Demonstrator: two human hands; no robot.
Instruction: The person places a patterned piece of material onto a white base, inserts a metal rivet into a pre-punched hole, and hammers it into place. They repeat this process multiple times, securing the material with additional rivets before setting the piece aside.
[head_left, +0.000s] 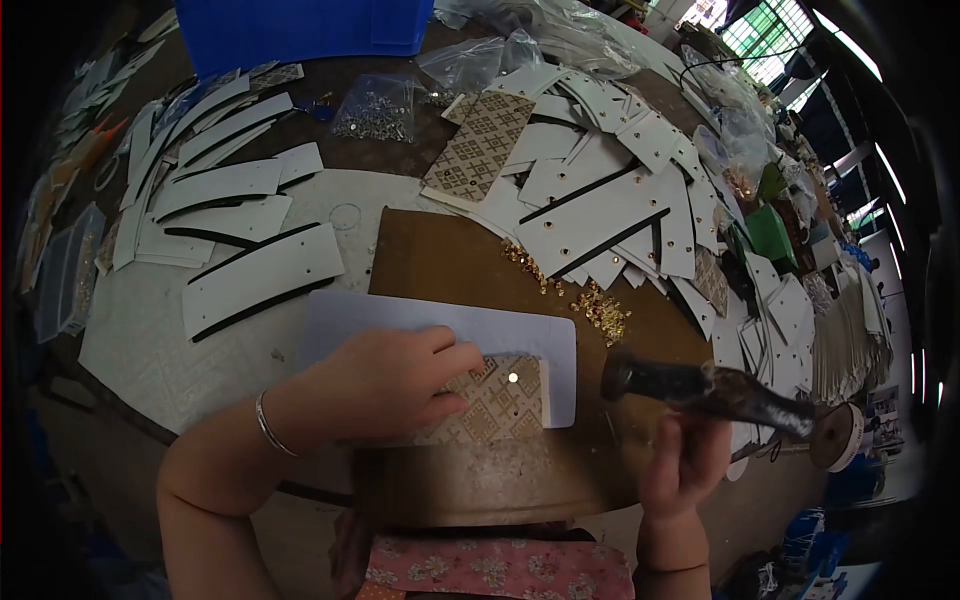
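My right hand [688, 460] grips a hammer [735, 393], raised over the right side of the brown work board [430, 255]; its head is blurred. My left hand [400, 380], with a bangle on the wrist, has its fingers bent and pressed on a patterned panel [490, 405]. A shiny round metal piece [513, 378] sits on that panel. Under and behind it lies a pale lavender sheet [430, 318] with rounded corners. Gold-coloured studs [603, 315] lie loose in a heap just behind the hammer head.
White panels with dark edges [265, 275] lie in a stack at left. More panels with gold studs [595, 215] are piled at right, a patterned one [480, 148] among them. Behind are a bag of small metal parts [375, 108] and a blue bin [300, 35].
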